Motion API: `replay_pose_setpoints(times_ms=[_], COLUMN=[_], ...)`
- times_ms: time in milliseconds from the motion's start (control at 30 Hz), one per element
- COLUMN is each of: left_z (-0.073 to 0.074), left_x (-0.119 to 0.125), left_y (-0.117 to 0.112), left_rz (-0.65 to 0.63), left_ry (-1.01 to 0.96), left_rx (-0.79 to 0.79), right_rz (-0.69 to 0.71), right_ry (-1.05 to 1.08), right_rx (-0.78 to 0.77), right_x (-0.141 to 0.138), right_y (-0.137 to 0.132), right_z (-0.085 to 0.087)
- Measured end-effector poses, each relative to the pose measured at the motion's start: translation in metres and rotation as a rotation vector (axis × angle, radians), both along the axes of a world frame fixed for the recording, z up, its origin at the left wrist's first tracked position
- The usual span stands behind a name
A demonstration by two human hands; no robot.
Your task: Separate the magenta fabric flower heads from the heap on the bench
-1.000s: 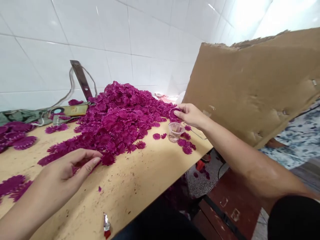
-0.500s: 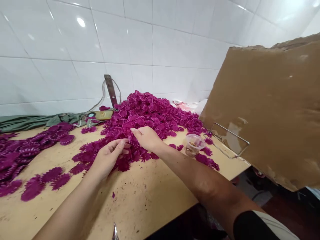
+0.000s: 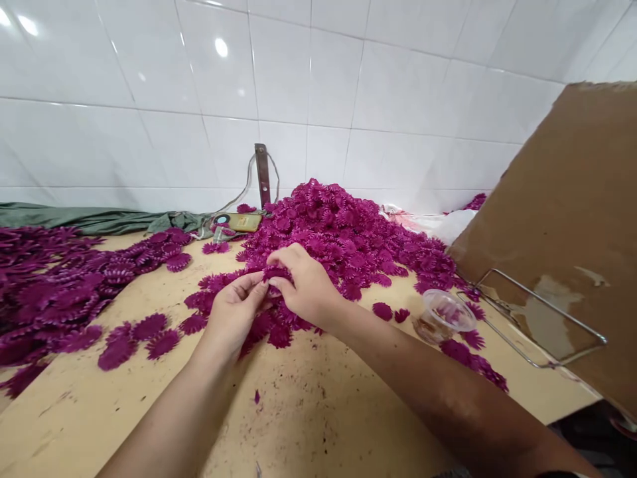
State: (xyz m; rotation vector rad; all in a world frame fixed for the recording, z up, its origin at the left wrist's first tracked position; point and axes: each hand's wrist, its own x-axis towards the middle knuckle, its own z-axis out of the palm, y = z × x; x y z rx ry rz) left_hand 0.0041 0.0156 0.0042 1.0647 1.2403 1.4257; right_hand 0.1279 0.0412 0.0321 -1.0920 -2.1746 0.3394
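Pinching fingers: left hand (image 3: 236, 307) and right hand (image 3: 307, 284) meet over the desk (image 3: 288, 425), thumb and fingers of each closed on a purple flower piece (image 3: 277, 273)
Flower piece: middle of the scene, at the near edge of the large heap (image 3: 333, 226), partly hidden by the fingers
Handling: probably very light, thin and soft, its notched rim easy to crease or tear; the flat middle looks the safer hold, and stacked ones may cling together
Flower count: one seen in the fingers, though another could hide there; two loose pieces (image 3: 382, 311) left of the cup (image 3: 455, 312); large heap and left heap (image 3: 70, 295), too many to count
Cup: one, clear, at the right
Wire frame (image 3: 547, 306): one, right of the cup, by one cardboard sheet (image 3: 562, 199)
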Motion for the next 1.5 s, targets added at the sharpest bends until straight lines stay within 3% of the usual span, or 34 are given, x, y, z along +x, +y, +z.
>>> replay_pose_setpoints(times_ms=[100,200,300,400,500,567,633,733,800,933,1100,1333,1433,1500], left_z=[0.002,0.003,0.002,-0.003,-0.005,-0.005,-0.006,-0.008,-0.010,-0.009,-0.008,-0.010,-0.009,-0.009], left_x=[0.002,0.003,0.001,-0.003,-0.007,-0.009,-0.011,-0.014,-0.014,-0.012,-0.006,-0.008,-0.012,-0.014], left_y=[-0.002,-0.003,-0.003,-0.003,-0.002,-0.001,0.000,0.000,-0.001,-0.004,-0.002,-0.004,-0.002,-0.001], left_rz=[-0.086,-0.077,0.008,0.060,0.089,0.106,0.112,0.091,0.064,0.024,0.034,0.123,0.177,0.189], left_ry=[-0.039,-0.013,0.010,-0.012,-0.071,-0.111,-0.119,-0.093,-0.098,-0.069,0.055,0.027,-0.032,-0.062], left_rx=[0.013,0.010,0.002,0.013,0.001,-0.005,-0.007,-0.004,0.002,0.009,0.043,0.040,0.022,0.005], right_rz=[-0.037,-0.136,-0.212,-0.373,-0.486,-0.449,-0.275,0.056,0.130,0.001,-0.188,-0.404,-0.401,-0.304], right_ry=[-0.186,-0.260,-0.169,0.019,0.054,0.017,0.005,0.067,0.115,0.079,-0.093,0.185,0.182,0.151], right_rx=[0.075,0.093,0.094,0.062,0.022,0.020,-0.033,-0.256,-0.322,-0.180,-0.020,-0.018,0.058,0.014], right_x=[-0.003,-0.009,-0.009,0.000,0.007,0.006,-0.001,-0.014,-0.022,-0.024,-0.019,0.005,0.011,0.006], right_y=[-0.004,-0.004,0.013,0.044,0.064,0.058,0.042,0.016,0.008,0.008,0.010,0.052,0.054,0.043], right_z=[0.002,0.004,0.010,0.024,0.036,0.037,0.031,0.013,0.001,-0.012,-0.009,0.011,0.021,0.023])
